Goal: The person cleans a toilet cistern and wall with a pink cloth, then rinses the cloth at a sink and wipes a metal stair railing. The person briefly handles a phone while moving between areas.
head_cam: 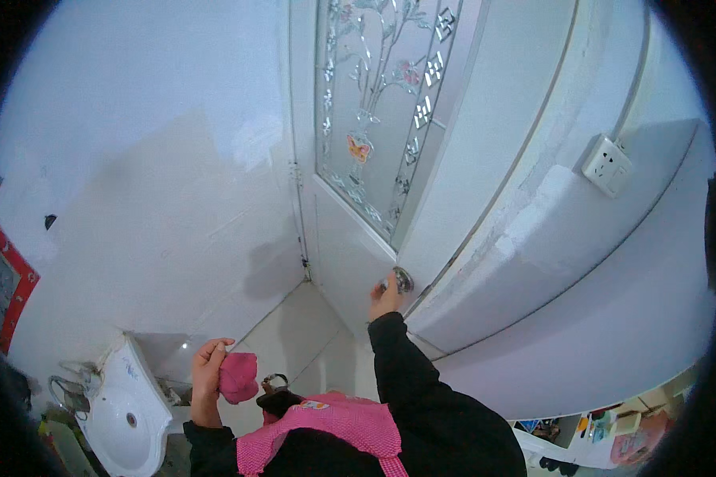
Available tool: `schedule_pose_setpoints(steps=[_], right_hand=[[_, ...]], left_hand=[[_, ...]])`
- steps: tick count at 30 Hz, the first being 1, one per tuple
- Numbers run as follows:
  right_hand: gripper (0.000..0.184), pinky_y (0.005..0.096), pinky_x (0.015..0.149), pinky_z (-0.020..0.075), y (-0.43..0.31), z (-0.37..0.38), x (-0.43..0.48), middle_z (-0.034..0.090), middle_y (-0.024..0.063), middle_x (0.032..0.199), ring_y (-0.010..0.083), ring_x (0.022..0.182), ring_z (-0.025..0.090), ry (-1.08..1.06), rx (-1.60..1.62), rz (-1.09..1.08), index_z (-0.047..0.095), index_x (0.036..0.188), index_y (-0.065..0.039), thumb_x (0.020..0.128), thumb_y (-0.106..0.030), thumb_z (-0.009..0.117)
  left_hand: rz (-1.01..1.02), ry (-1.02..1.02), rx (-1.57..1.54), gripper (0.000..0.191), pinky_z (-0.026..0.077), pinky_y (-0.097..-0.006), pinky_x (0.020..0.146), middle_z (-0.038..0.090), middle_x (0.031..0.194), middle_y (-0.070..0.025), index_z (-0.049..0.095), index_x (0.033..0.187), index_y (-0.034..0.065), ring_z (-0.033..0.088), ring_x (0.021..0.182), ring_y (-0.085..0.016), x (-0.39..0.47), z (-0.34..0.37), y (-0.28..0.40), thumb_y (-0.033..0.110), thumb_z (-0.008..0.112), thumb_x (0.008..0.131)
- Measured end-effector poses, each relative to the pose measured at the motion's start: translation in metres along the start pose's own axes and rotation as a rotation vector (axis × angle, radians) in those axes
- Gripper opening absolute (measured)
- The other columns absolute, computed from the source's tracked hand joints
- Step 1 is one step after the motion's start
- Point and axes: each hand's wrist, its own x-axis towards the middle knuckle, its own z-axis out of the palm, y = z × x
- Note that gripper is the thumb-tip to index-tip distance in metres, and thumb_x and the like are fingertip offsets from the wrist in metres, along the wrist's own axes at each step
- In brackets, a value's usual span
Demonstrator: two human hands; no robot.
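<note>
My right hand (384,299) is on the round metal doorknob (403,279), its fingers curled about the near side. The knob sits low on the right side of a white door (355,238), which looks closed against its frame. A decorated glass panel (388,101) with flowers and mirrored diamonds fills the upper part of the door. In my left hand (207,362) is a bunched pink cloth (238,378), held out over the floor at the left. Some of the fingers behind the cloth are hidden.
A white corner washbasin (119,417) with a metal tap (71,384) stands at lower left. On the right wall is a white power socket (607,166). A red-framed mirror (21,280) hangs at far left. Shelves with mixed items (602,426) lie at lower right.
</note>
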Motion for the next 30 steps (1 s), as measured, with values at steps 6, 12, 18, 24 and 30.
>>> schedule_pose_setpoints(steps=[6, 12, 18, 24, 30], right_hand=[[0.032, 0.0211, 0.040, 0.0355, -0.034, -0.008, 0.038, 0.055, 0.0094, 0.077, 0.0101, 0.047, 0.044, -0.309, 0.478, 0.203, 0.049, 0.095, -0.008, 0.082, -0.034, 0.063], [0.029, 0.0201, 0.038, 0.0330, -0.042, -0.006, 0.051, 0.055, 0.0095, 0.075, 0.0096, 0.044, 0.042, -0.313, 0.359, 0.175, 0.048, 0.093, -0.009, 0.086, -0.035, 0.059], [0.038, 0.0247, 0.045, 0.0400, -0.043, -0.022, 0.072, 0.055, 0.0084, 0.074, 0.0113, 0.055, 0.050, -0.236, 0.012, 0.031, 0.050, 0.100, -0.008, 0.086, -0.042, 0.060], [0.044, 0.0287, 0.056, 0.0475, -0.110, -0.018, -0.026, 0.062, 0.0102, 0.085, 0.0172, 0.070, 0.062, -0.474, -0.925, 0.466, 0.054, 0.109, -0.001, 0.087, -0.039, 0.060], [0.025, 0.0319, 0.079, 0.0471, -0.257, 0.043, -0.175, 0.063, 0.0105, 0.093, 0.0191, 0.088, 0.060, -0.043, -0.974, -1.454, 0.058, 0.109, 0.002, 0.090, -0.015, 0.055]], left_hand=[[-0.049, 0.012, -0.003, 0.020, 0.036, -0.0194, 0.052, 0.053, 0.065, 0.0036, 0.063, 0.099, 0.0017, 0.046, 0.057, -0.004, 0.011, 0.007, 0.003, 0.019, 0.054, 0.093], [-0.053, 0.062, -0.067, 0.021, 0.043, -0.0208, 0.054, 0.058, 0.068, 0.0010, 0.063, 0.097, 0.0011, 0.050, 0.056, -0.006, 0.018, -0.008, -0.002, 0.021, 0.057, 0.091], [-0.109, -0.032, -0.075, 0.020, 0.047, -0.0236, 0.055, 0.059, 0.067, -0.0017, 0.062, 0.096, 0.0011, 0.055, 0.058, -0.009, 0.045, 0.015, 0.007, 0.018, 0.052, 0.093], [-0.119, -0.184, -0.116, 0.022, 0.049, -0.0261, 0.057, 0.060, 0.074, -0.0054, 0.060, 0.096, 0.0003, 0.058, 0.063, -0.013, 0.057, 0.023, 0.019, 0.021, 0.053, 0.091], [-0.189, -0.180, -0.331, 0.023, 0.051, -0.0301, 0.063, 0.060, 0.080, -0.0073, 0.060, 0.093, 0.0002, 0.059, 0.069, -0.017, 0.069, 0.039, -0.001, 0.022, 0.056, 0.089]])
